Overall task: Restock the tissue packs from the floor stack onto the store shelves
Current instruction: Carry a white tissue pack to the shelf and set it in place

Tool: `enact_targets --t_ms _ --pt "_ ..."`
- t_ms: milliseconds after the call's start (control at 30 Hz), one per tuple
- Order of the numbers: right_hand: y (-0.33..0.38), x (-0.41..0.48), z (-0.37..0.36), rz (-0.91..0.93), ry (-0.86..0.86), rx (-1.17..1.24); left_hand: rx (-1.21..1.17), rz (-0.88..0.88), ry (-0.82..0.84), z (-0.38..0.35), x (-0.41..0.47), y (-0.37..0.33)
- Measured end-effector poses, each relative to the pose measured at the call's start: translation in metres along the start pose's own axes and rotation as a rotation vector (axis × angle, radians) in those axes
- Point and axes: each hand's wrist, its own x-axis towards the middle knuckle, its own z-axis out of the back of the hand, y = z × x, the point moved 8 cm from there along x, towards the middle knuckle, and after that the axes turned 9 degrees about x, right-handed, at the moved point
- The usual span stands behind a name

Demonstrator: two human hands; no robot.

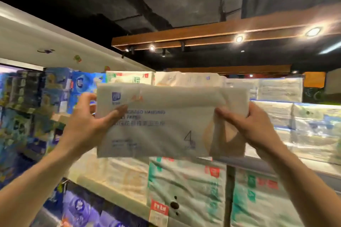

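A large beige tissue pack point(166, 125) with a blue logo and a printed "4" is held up at head height in front of the upper shelves. My left hand point(92, 121) grips its left end, thumb across the front. My right hand point(247, 125) grips its right end near the brown corner graphic. Behind the pack's top edge stands a row of similar pale packs point(190, 79) on the top shelf. The floor stack is out of view.
Blue tissue packs point(55, 90) fill the shelves at left. Green-and-white packs point(186, 186) sit on the shelf below. Plastic-wrapped white packs point(313, 127) are stacked at right. A wooden beam with spotlights point(221, 35) hangs overhead.
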Motion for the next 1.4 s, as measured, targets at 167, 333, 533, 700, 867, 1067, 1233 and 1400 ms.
enact_targets --t_ms 167,333,533,700,867,1067,1233,1400 --pt "-0.006 0.066 -0.018 0.043 -0.162 -0.021 -0.094 -0.144 0.144 -0.066 0.125 0.019" --pt "-0.055 0.108 -0.034 0.028 -0.248 -0.164 -0.01 -0.178 0.253 -0.148 0.187 0.055" --pt "-0.139 0.128 -0.052 -0.116 -0.182 -0.281 0.147 -0.203 0.407 -0.229 0.208 0.108" --pt "-0.168 0.14 -0.085 -0.138 0.003 -0.402 0.132 -0.236 0.533 -0.255 0.224 0.148" --pt "-0.15 0.137 -0.096 -0.032 0.082 -0.489 0.239 -0.24 0.591 -0.262 0.227 0.168" --pt "-0.152 0.109 -0.092 -0.167 -0.021 -0.518 0.329 -0.078 0.4 -0.234 0.209 0.176" --pt "-0.102 0.038 -0.072 -0.228 -0.267 -0.539 0.201 -0.215 0.257 -0.193 0.175 0.143" --pt "-0.069 -0.051 -0.07 -0.315 -0.282 -0.639 -0.055 -0.406 0.44 -0.181 0.124 0.09"
